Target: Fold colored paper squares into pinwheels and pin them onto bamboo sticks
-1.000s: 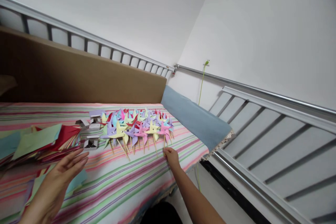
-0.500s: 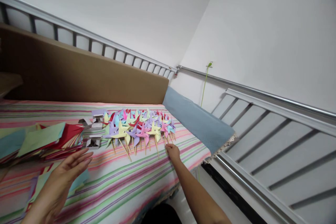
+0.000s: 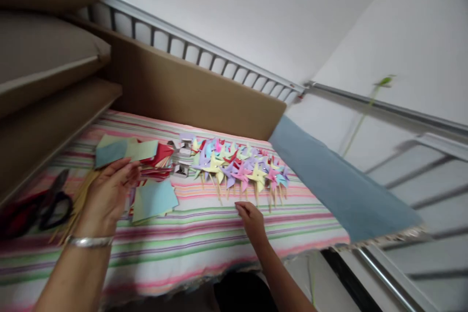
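Reaching over the striped cloth [image 3: 204, 234], the left hand [image 3: 109, 192] lay open-fingered on the stack of coloured paper squares [image 3: 146, 170], holding nothing. The right hand [image 3: 252, 217] rested loose and empty just below the row of pastel paper pinwheels on sticks [image 3: 237, 170]. Looked like sorting; picking a sheet seemed next.

Many pastel paper pinwheels [image 3: 237, 168] on wooden sticks lie overlapping in rows beside stacked coloured paper squares [image 3: 144, 175].
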